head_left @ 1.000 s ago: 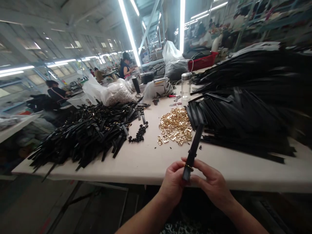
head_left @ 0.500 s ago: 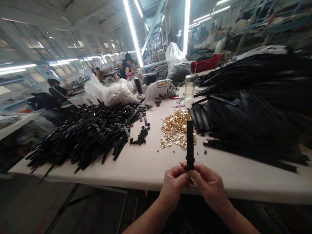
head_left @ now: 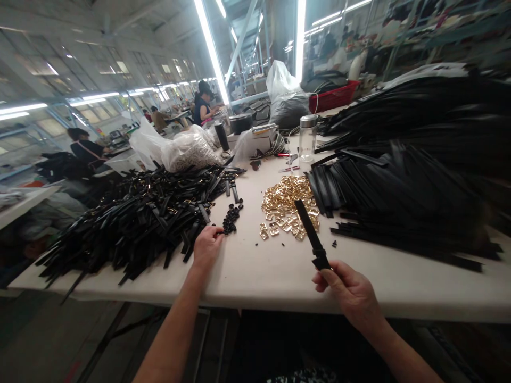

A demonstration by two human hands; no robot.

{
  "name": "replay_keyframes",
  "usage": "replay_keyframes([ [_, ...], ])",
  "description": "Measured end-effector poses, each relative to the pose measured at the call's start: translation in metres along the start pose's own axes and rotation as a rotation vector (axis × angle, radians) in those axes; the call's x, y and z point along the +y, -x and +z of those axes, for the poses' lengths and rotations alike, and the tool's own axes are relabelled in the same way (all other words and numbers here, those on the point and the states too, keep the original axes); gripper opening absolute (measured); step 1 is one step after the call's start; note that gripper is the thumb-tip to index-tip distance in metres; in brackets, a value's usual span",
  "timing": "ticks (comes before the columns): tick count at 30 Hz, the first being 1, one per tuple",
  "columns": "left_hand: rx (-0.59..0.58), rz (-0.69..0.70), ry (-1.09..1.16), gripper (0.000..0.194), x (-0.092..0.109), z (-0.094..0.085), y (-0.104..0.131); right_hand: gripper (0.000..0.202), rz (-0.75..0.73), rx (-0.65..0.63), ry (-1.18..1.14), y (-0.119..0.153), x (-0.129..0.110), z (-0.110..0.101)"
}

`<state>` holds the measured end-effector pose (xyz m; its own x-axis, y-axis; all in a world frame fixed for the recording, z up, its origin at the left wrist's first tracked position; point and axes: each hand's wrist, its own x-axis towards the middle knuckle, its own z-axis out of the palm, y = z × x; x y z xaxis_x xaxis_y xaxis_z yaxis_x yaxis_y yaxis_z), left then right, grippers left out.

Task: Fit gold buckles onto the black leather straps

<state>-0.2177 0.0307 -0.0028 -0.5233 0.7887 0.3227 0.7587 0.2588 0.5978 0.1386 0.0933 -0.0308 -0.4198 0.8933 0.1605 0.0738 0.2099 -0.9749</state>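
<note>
My right hand (head_left: 351, 290) pinches the lower end of a black strap (head_left: 307, 223), folded over, with a loop around it near my fingers. The strap tilts up and to the left above the table. My left hand (head_left: 208, 246) is at the near-left edge of a small heap of black strap loops (head_left: 231, 217). Its fingers are closed together, with a small dark loop at the tips, partly hidden. Beyond the held strap lies a pile of gold metal buckles (head_left: 285, 197).
Finished-looking black straps with buckles (head_left: 151, 213) are heaped on the left of the table (head_left: 255, 282). Long black strips (head_left: 371, 186) cover the right side. Farther back stand a glass bottle (head_left: 307, 141), plastic bags (head_left: 187, 151) and a red bin (head_left: 335, 98). Other people sit at distant tables.
My left hand has let go of the strap and moved left to the black loops. The strap, now in my right hand alone, has tipped to the left.
</note>
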Motion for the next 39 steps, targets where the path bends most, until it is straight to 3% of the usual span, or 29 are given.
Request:
replay_keyframes([
  [4,-0.073,0.067,-0.169,0.016,-0.008,0.000,-0.010,0.031,0.015,-0.006,0.008,0.000,0.001,0.001],
  [10,-0.126,0.114,-0.330,0.021,0.000,-0.002,-0.016,0.032,0.028,-0.018,-0.007,0.001,-0.001,0.000],
  [15,-0.193,0.160,-0.349,0.015,0.013,0.004,-0.023,0.032,0.028,-0.031,0.014,0.001,0.001,0.000],
  [20,-0.212,0.117,-0.296,0.008,0.017,0.008,-0.034,0.031,0.024,-0.026,0.010,0.001,0.003,0.001],
  [27,-0.160,0.018,0.045,0.007,0.028,0.008,-0.030,0.028,0.005,-0.007,-0.039,-0.001,-0.005,0.003],
  [33,-0.242,-0.148,0.567,0.036,0.060,0.022,0.015,0.026,0.033,0.015,-0.037,0.002,-0.012,0.007],
  [39,-0.313,-0.334,0.970,0.027,0.091,0.039,0.056,0.024,0.061,-0.013,-0.073,0.009,-0.021,0.013],
])
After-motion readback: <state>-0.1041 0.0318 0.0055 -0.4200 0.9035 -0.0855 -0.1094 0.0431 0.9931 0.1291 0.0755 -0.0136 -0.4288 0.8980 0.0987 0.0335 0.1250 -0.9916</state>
